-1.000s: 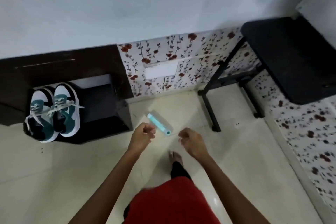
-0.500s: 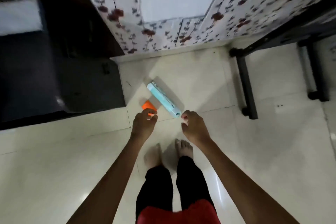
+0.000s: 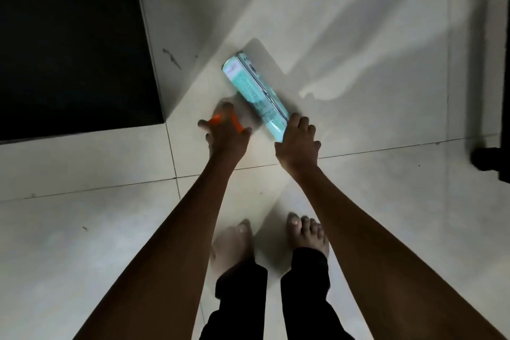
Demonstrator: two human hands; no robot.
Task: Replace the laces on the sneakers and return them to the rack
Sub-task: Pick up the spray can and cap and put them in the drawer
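The floor tiles [image 3: 358, 201] you stood on were smooth and shiny, so shiny that light showed on them in pale streaks. The long teal pack [image 3: 255, 92] looked like slick, glossy printed wrap or card, and the little orange thing [image 3: 237, 122] looked like bright plastic, though it was too blurry to be sure. The black rack [image 3: 69, 50] beside you looked dull and flat, and your black trouser legs [image 3: 303, 284] were soft, matt cloth.

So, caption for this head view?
On pale tiled floor, right hand grips long turquoise box; left hand holds small orange object.
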